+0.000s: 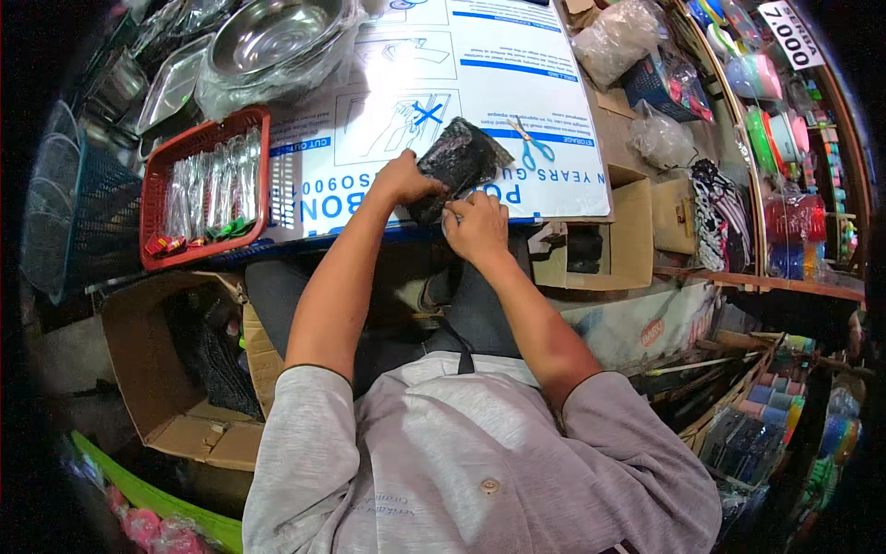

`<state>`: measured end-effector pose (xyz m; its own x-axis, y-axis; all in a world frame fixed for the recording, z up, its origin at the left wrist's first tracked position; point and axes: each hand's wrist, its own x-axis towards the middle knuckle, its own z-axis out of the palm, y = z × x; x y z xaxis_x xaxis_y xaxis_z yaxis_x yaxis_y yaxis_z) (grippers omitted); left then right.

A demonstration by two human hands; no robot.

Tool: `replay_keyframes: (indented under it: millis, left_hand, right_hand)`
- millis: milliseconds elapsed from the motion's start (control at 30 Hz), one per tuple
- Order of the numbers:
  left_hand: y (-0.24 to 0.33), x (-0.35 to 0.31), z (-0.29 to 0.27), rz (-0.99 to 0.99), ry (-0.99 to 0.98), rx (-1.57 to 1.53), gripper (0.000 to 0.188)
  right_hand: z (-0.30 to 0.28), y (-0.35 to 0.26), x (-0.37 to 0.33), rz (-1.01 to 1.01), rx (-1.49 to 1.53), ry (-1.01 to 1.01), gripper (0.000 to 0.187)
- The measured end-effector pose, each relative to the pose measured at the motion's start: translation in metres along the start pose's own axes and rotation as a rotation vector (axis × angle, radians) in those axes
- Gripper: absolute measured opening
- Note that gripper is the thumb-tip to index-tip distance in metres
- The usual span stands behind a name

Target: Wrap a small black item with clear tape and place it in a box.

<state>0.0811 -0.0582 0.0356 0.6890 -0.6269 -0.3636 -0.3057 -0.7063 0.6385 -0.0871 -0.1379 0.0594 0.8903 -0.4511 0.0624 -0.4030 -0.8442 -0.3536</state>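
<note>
The black bundle (459, 157) sits above the near edge of the bench (563, 189), long axis slanting away rightward, left hand (402, 179) fingers clasping its left side, right hand (479, 226) fingers bunched narrow at its near end, grip unclear.

Contents of the black packet (459, 159) indistinct — white sheet (503, 97) cut off at top.

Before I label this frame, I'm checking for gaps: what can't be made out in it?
All in the head view:
Black bundle: contents, if any, hidden by its dark, crinkled surface.
Left hand: some fingers, hidden by the bundle.
Green item: its end, cut off by the bottom edge.
Left box: dark contents lost in shadow.
</note>
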Motion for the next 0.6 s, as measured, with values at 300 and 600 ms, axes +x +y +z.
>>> replay_keyframes:
  millis: [300,600]
  left_hand:
    - [-0.005,-0.039,-0.015,-0.338,-0.355,-1.435,0.027]
    - [0.004,-0.076,-0.001,-0.048,0.069,-1.648,0.032]
  right_hand:
    - [-0.02,-0.008,0.001,-0.207,0.119,0.59,0.02]
    - [-0.024,-0.047,0.01,0.286,0.982,0.382,0.046]
